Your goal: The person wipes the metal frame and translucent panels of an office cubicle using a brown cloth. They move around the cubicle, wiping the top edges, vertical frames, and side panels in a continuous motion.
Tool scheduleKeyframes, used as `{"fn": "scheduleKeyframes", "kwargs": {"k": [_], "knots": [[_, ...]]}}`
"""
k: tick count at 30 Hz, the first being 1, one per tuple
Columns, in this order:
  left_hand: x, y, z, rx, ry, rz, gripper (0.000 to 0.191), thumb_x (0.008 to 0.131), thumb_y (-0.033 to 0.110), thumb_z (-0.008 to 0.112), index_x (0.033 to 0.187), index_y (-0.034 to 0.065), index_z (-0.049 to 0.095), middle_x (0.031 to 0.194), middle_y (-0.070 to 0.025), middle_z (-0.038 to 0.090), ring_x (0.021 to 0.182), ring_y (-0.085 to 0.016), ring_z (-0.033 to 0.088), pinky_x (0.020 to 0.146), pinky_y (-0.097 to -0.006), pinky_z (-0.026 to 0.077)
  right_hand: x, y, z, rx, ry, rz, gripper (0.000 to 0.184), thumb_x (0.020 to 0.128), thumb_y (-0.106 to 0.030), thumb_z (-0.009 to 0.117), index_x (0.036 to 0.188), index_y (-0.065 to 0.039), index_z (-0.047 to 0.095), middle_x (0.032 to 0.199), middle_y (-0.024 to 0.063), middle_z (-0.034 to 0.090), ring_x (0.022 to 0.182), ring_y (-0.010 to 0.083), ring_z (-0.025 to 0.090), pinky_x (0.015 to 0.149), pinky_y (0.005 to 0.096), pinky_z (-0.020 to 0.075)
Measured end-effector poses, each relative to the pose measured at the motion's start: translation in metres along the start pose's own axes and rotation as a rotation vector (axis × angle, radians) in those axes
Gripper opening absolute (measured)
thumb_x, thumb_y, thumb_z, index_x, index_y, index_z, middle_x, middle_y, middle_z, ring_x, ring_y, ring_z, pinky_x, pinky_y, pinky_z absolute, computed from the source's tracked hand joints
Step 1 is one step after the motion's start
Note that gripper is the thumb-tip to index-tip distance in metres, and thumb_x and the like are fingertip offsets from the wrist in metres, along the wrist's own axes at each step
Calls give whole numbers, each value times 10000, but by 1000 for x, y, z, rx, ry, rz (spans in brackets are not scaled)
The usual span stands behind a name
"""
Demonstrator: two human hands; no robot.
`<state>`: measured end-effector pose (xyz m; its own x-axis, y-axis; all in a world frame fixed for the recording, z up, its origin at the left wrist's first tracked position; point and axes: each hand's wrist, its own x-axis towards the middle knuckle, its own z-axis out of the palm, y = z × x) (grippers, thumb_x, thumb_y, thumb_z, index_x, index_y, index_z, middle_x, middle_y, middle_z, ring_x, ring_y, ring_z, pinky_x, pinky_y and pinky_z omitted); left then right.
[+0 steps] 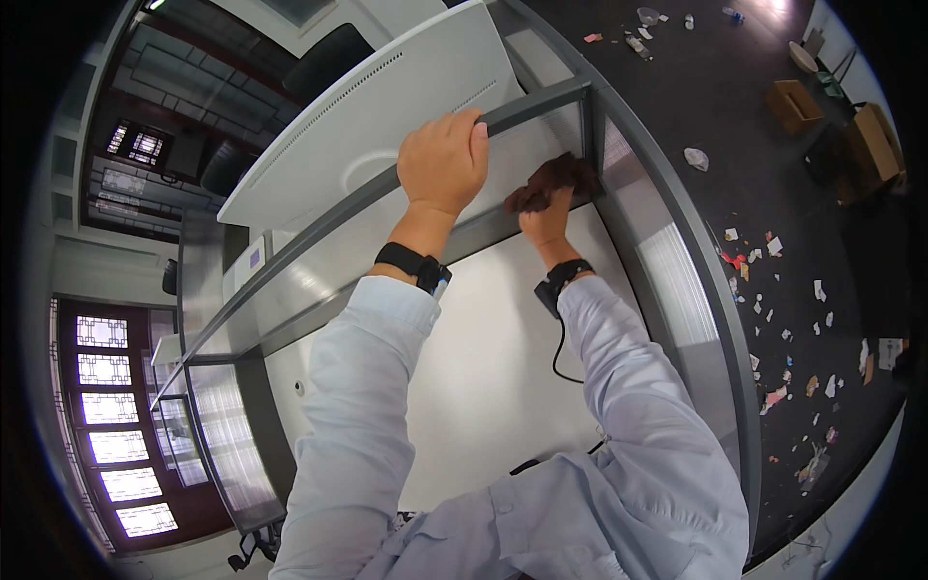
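Observation:
My left hand (444, 161) grips the grey top rail of a desk partition (533, 104). Lower and to its right, inside the same partition, my right hand (547, 220) holds a dark brown cloth (554, 181). The cloth is bunched against the translucent panel and lower frame, close to the corner post. Below both arms lies a white desktop (493, 326). Each wrist wears a black strap with a small device, and a black cable hangs by the right one.
Beyond the partition stands another white desk (384, 109) with black chairs (330, 61) behind it. On the dark floor at the right are scattered litter (776, 246), a crumpled plastic bag (696, 159) and cardboard boxes (870, 145). A translucent side panel (235, 428) closes the left end.

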<state>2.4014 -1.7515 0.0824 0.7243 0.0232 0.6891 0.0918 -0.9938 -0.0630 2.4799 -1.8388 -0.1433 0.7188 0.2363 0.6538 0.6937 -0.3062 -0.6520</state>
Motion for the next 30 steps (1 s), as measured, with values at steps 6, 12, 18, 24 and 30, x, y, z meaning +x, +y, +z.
{"fn": "scheduleKeyframes", "kwargs": {"k": [6,12,18,24,30], "knots": [[0,-1,1,17,16,21,228,935,232,492,992,150,697,826,-45,673,704,-272,620,629,-392,477,17,-56,-10,53,57,-259,141,663,-133,699,785,-127,629,823,109,623,897,372,564,869,502,386],[0,0,0,-120,37,13,216,904,212,523,1008,144,700,846,-50,683,749,-278,633,663,-399,488,61,-46,-30,119,70,-130,286,737,-233,690,998,-120,659,1036,79,632,1116,344,501,953,534,305],[2,1,-10,-356,-38,-21,272,934,166,477,1116,111,671,1031,-119,691,938,-333,638,816,-409,501,24,-133,52,362,92,37,503,813,-307,645,1246,-73,540,1189,125,574,1160,345,476,957,478,334],[-26,-41,-47,-277,24,38,227,900,131,551,1105,80,633,1085,-107,667,969,-309,619,827,-411,489,23,-108,26,-361,-127,-440,534,743,-373,655,1242,-191,598,1256,76,563,1219,320,471,914,489,427],[-64,-120,-95,37,-81,-18,207,932,204,547,815,85,670,785,-75,660,752,-300,615,658,-415,476,33,-81,45,379,458,133,563,805,-125,645,1306,-24,408,1334,169,373,1235,371,378,1051,441,302]]}}
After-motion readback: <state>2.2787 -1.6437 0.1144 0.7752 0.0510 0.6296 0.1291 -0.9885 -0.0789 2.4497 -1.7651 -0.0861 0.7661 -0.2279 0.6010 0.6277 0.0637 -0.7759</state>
